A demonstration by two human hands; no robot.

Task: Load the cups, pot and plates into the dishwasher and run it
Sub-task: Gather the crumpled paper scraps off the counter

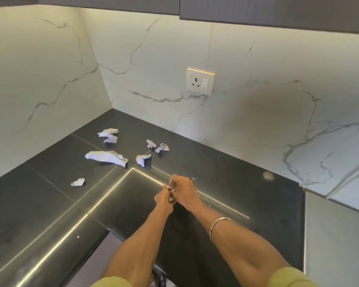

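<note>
Both hands meet over the black counter [50, 204]: left hand [163, 200] and right hand [182, 189] pinch a small shiny thing [172, 194] together. Crumpled papers [107, 157] lie beyond, near the marble wall [247, 112] with a socket [199, 81].

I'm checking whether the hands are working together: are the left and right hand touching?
Touching. The head view shows the left hand and right hand pressed together, fingers overlapping round a small shiny object.

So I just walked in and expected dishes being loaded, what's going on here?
No dishes or dishwasher show in this view. A person stands at a dark stone countertop, both hands together over it: the left hand and right hand pinch a small shiny object, too small to identify. Several crumpled white paper scraps lie scattered towards the corner, untouched. A white wall socket sits on the marble backsplash.
</note>
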